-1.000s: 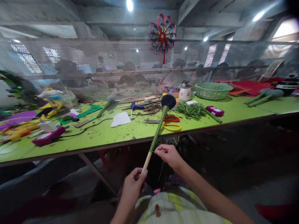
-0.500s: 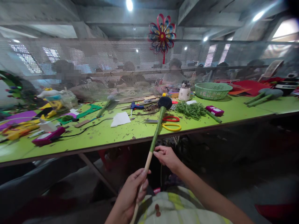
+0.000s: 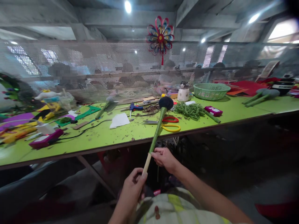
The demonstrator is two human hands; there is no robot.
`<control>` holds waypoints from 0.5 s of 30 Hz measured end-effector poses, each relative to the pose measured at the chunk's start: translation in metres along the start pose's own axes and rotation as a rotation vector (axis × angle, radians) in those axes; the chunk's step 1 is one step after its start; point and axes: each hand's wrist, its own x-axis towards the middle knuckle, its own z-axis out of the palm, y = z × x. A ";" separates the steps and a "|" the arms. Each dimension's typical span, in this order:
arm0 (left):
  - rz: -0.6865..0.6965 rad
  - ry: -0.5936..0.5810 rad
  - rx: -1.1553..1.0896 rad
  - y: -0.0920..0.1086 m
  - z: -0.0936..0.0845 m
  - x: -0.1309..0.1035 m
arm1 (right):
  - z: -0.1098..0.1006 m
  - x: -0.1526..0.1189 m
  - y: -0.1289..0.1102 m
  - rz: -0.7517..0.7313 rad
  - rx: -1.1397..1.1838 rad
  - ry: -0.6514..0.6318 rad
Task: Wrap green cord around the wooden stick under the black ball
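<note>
My left hand (image 3: 133,186) is closed around the bare lower part of a pale wooden stick (image 3: 147,164). The stick slants up and away from me. Its upper length is covered in a green wrap (image 3: 155,137), and a round dark head (image 3: 166,103) tops it. My right hand (image 3: 166,160) pinches beside the lower edge of the wrap. From below these fingers hangs a thin strip (image 3: 158,174), its upper end hidden by the hand. Scissors (image 3: 171,128) with red and yellow handles lie on the table behind the stick.
On the green table (image 3: 93,140) lie a blue glue gun (image 3: 135,107), white paper (image 3: 120,120), green strips (image 3: 190,111) and magenta boxes (image 3: 213,111). A green basket (image 3: 211,91) and a white bottle (image 3: 183,92) stand farther back, before a perforated screen (image 3: 98,59).
My right fingers have closed in against the stick at the edge of the wrap. My left hand has turned slightly on the stick, and the view has shifted a little.
</note>
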 end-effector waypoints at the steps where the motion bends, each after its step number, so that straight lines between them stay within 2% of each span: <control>1: 0.042 0.047 0.051 0.000 0.001 -0.001 | 0.000 0.000 0.001 -0.003 -0.001 0.003; 3: 0.031 0.029 0.031 0.001 0.000 -0.002 | 0.000 0.000 0.000 -0.010 0.002 0.003; 7: -0.140 -0.245 -0.296 0.007 -0.007 -0.001 | 0.004 0.001 -0.007 -0.016 0.023 0.000; 10: -0.188 -0.359 -0.462 0.010 -0.010 0.000 | 0.008 0.003 -0.010 -0.006 0.061 -0.026; 13: -0.184 -0.339 -0.396 0.009 -0.009 0.001 | 0.012 0.004 -0.009 -0.003 0.070 -0.033; 15: -0.141 -0.199 -0.181 0.007 -0.008 0.001 | 0.014 0.005 -0.007 -0.006 0.048 0.006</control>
